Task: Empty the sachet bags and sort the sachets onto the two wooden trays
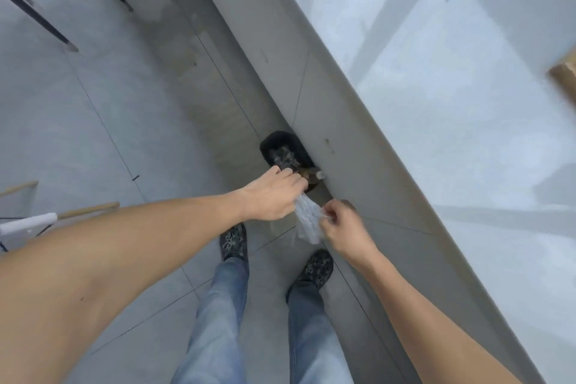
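I look down at the floor beside a grey counter. A crumpled clear plastic bag (307,221) hangs between my hands at about knee height. My left hand (274,193) grips its upper end and my right hand (341,224) pinches its right side. Just beyond my left hand, a black waste bin (282,150) stands on the floor against the counter's side, with crumpled rubbish inside. A corner of a wooden tray (565,76) shows at the right edge on the counter top. No sachets are in view.
The glossy grey counter (436,87) runs diagonally across the right half. My legs and two patterned shoes (233,241) stand on the tiled floor below. Dark chair legs (37,15) are at the top left, and wooden and white furniture parts (46,217) at the left edge.
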